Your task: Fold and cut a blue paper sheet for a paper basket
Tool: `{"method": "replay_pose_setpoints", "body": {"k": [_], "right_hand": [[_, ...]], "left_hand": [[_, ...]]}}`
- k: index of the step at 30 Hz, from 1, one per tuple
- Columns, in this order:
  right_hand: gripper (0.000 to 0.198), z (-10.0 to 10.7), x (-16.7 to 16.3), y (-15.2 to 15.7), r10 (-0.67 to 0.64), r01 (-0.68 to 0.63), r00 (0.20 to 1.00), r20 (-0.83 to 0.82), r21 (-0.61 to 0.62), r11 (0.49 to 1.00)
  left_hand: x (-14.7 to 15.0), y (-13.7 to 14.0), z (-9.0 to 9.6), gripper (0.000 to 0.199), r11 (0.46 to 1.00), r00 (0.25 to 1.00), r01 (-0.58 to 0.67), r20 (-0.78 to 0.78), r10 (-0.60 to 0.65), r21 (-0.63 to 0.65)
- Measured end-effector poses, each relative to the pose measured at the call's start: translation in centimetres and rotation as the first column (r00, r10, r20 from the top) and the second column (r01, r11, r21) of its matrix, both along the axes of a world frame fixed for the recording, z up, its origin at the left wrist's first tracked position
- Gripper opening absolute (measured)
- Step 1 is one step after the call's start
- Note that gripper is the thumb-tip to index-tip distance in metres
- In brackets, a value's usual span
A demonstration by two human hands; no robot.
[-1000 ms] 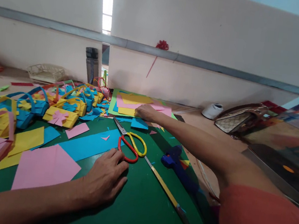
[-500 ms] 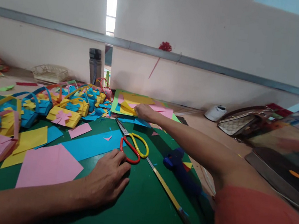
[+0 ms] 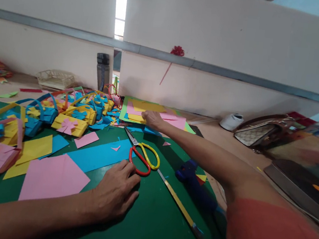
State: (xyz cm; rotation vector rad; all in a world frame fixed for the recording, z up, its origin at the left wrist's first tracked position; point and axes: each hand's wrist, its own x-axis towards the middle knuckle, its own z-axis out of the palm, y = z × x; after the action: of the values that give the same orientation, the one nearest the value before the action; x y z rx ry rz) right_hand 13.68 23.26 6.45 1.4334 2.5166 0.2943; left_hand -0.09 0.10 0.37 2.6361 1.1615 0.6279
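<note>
Green mat (image 3: 149, 220): left hand (image 3: 114, 194) flat, empty; right hand (image 3: 151, 118) pinching paper stack (image 3: 149, 110).

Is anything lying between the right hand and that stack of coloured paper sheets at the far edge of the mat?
Nothing visible does. The right hand already rests on the stack of coloured paper sheets, fingers on a yellow sheet. The scissors lie nearer the person, beside the left hand, under the outstretched arm.

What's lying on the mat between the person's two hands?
In the head view, scissors lie between the left hand and right hand, beside a blue paper strip.
</note>
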Motion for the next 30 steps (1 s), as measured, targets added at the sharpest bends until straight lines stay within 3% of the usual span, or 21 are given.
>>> {"method": "replay_pose_setpoints", "body": {"k": [4, 12, 21, 30], "right_hand": [[0.035, 0.1, -1.1, -0.4, 0.092, -0.091, 0.996, -0.021, 0.007, 0.996], [0.035, 0.0, -4.3, -0.7, 0.128, -0.130, 0.991, 0.046, 0.029, 0.991], [0.035, -0.5, -4.0, -1.5, 0.183, -0.189, 0.977, 0.108, 0.043, 0.981], [0.035, -0.4, -4.4, -0.3, 0.060, -0.061, 0.998, 0.024, 0.011, 0.998]], "left_hand": [[0.0, 0.0, 0.0, 0.011, 1.000, 1.000, -0.007, -0.005, 0.007, 0.000], [0.1, 0.1, 0.1, 0.011, 1.000, 1.000, -0.014, -0.008, 0.014, -0.014], [0.1, 0.1, 0.1, 0.012, 1.000, 0.999, -0.021, -0.024, 0.021, 0.015], [0.1, 0.1, -0.1, 0.012, 1.000, 0.999, -0.020, -0.031, 0.021, 0.017]]}}
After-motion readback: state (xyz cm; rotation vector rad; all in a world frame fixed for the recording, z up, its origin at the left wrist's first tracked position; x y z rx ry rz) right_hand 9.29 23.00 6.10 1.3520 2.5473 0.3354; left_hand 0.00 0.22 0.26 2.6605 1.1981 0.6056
